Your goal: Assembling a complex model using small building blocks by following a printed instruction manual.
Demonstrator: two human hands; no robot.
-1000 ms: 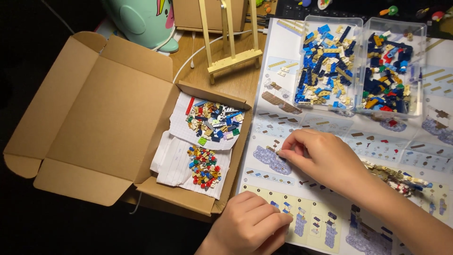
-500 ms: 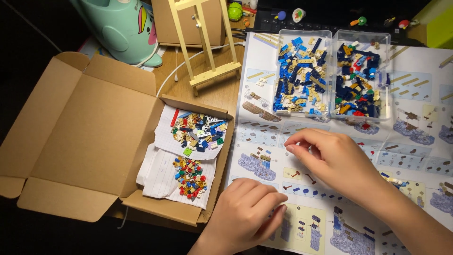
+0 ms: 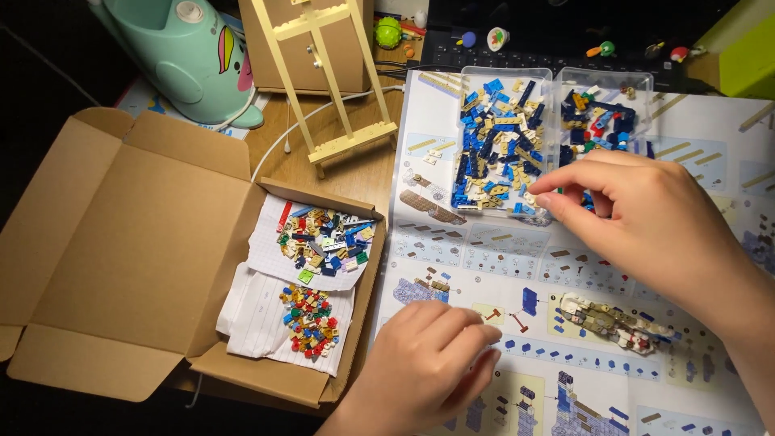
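Observation:
My right hand (image 3: pixel 646 214) reaches over the near edge of a clear tray (image 3: pixel 502 81) full of blue and tan bricks, index finger and thumb close together at its rim; whether a brick is pinched I cannot tell. A second clear tray (image 3: pixel 605 81) of mixed bricks stands to its right. My left hand (image 3: pixel 432 363) rests on the printed instruction sheet (image 3: pixel 476 242), fingers curled down, holding nothing visible. A small tan and white brick model (image 3: pixel 609 319) lies on the sheet between both hands, with a single blue brick (image 3: pixel 529 300) beside it.
An open cardboard box (image 3: pixel 121 242) lies at left, with two heaps of coloured bricks (image 3: pixel 323 242) on checked paper (image 3: pixel 250 323) in its right part. A small wooden easel (image 3: pixel 323 73), a mint green toy (image 3: pixel 190 56) and a keyboard (image 3: pixel 549 48) stand at the back.
My right hand has lifted off the instruction sheet and moved up to the tray of blue bricks. The view has shifted, and my left hand stays on the sheet.

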